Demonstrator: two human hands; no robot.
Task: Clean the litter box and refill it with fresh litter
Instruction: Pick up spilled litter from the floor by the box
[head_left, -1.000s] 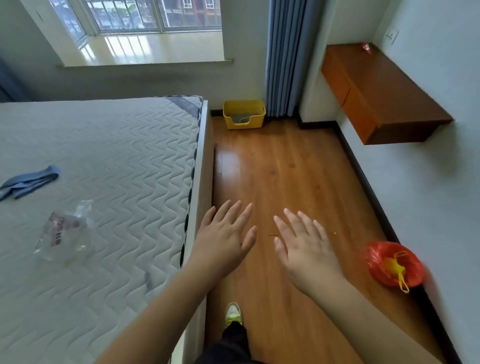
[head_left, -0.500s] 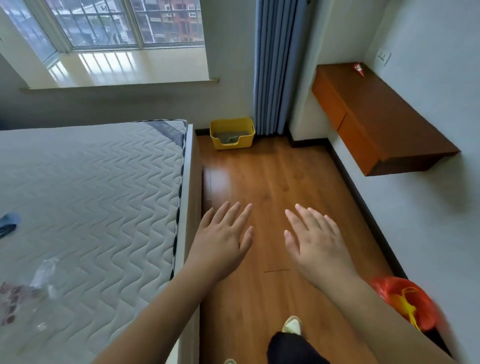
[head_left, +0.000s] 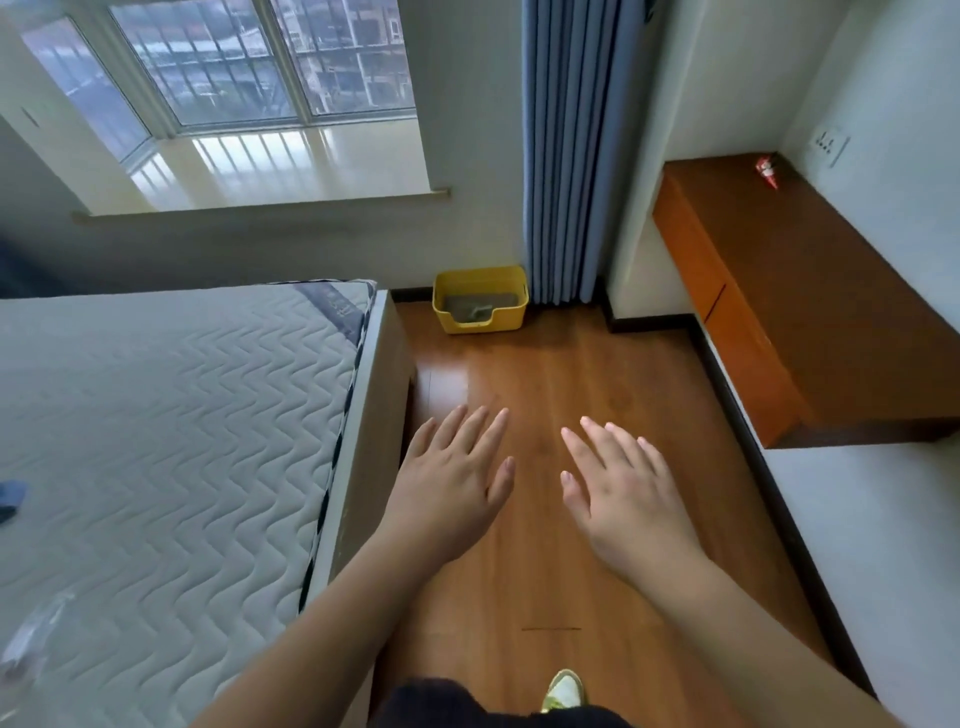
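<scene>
Both hands hang out in front of the person, palms down over the wooden floor (head_left: 597, 374), and neither one holds or touches anything. Left hand (head_left: 447, 483) has its fingers straight and loosely fanned, with the thumb out to the side, close to the edge of the bed frame (head_left: 371, 431). Right hand (head_left: 623, 488) is likewise flat with fingers slightly spread, apart from the left by a strip of bare floor. Well beyond the fingertips, at the far end of the floor, the yellow litter box (head_left: 480, 300) sits against the wall, just beside the blue curtain (head_left: 566, 150) and near the foot corner of the quilted mattress (head_left: 171, 441). Grey litter shows inside the box, with something pale lying in it that is too small to make out. To the right, a wall-mounted wooden shelf (head_left: 810, 306) carries a small red item (head_left: 768, 171) near a wall switch. At the bottom edge, a shoe (head_left: 563, 691) stands on the floor below dark trousers. A window (head_left: 260, 62) is above the bed.
</scene>
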